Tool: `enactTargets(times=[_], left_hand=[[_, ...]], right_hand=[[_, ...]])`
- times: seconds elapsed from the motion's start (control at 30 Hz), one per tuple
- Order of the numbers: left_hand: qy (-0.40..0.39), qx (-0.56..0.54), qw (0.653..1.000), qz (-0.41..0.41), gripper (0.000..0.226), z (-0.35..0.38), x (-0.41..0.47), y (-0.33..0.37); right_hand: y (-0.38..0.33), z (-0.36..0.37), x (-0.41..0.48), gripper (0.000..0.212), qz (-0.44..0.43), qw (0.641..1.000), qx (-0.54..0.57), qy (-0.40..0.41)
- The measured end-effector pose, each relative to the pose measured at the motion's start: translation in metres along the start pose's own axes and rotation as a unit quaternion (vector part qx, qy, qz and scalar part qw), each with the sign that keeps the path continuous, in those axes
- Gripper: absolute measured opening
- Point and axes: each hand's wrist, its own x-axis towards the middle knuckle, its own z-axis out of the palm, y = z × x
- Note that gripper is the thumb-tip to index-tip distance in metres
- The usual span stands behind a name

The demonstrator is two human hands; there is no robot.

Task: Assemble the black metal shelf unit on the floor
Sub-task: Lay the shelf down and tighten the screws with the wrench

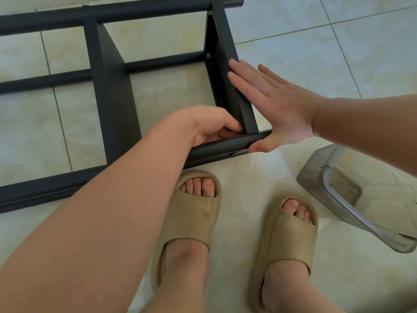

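Observation:
The black metal shelf unit lies on its side on the tiled floor, with long tube posts at top and bottom and two flat shelf panels standing between them. My left hand grips the near post where the right-hand panel meets it, fingers curled round the joint. My right hand presses flat against that panel's outer face, fingers straight, thumb under the post's end. A screw head shows on the panel's inner side.
My feet in tan slippers stand just in front of the near post. A clear plastic box with a metal handle lies tipped on the floor at the right. Pale floor tiles surround the unit.

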Motion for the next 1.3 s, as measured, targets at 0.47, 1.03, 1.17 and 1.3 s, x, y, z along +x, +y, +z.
enactTargets(times=[0.47,1.03,1.17,1.3], left_hand=[[-0.027,-0.027,0.999,-0.004,0.023,0.0013,-0.0012,0.0018],[-0.012,0.001,1.0,-0.014,0.028,-0.0021,0.0008,0.0],[-0.018,-0.007,1.0,-0.004,0.018,-0.0029,0.0031,-0.0005],[0.002,0.016,1.0,0.004,0.023,-0.0001,0.0023,-0.0005]], right_hand=[[0.0006,0.0001,-0.0005,0.132,0.0,1.0,0.0,-0.001],[-0.0004,-0.0017,-0.0005,0.132,0.003,1.0,-0.007,-0.007],[-0.0013,-0.0028,0.0,0.132,0.004,1.0,-0.007,-0.011],[-0.001,-0.0021,-0.0007,0.132,0.002,1.0,-0.007,-0.007]])
